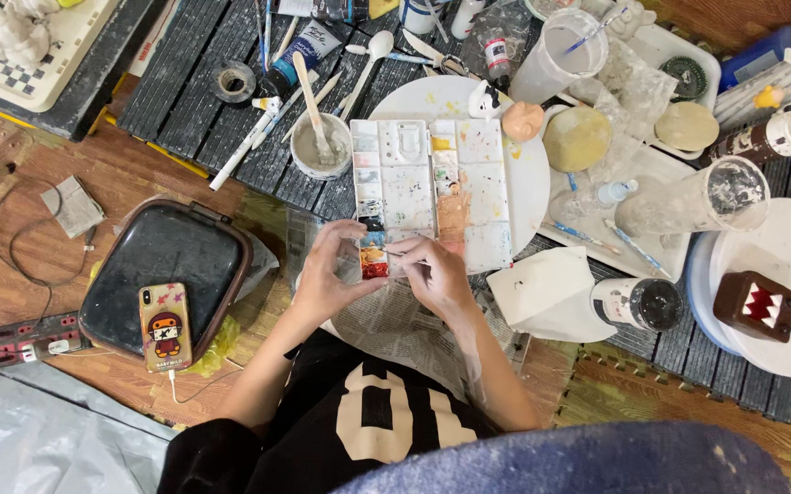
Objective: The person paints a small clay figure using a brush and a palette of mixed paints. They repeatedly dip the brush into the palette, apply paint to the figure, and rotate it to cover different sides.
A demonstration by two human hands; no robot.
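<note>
A white paint palette point(427, 187) with many stained wells lies open on a round white board point(528, 174). My left hand point(330, 270) and my right hand point(432, 273) meet at the palette's near edge. Their fingers pinch a small object over the red and orange wells point(374, 265); what the object is cannot be made out. Crumpled newspaper point(395, 325) lies under both hands.
A small cup point(320, 146) with a stick stands left of the palette, with brushes, a spoon and paint tubes behind it. A phone point(165, 326) rests on a dark case point(162, 265) at left. Plastic cups, clay lumps and a brown toothed figure point(757, 306) sit at right.
</note>
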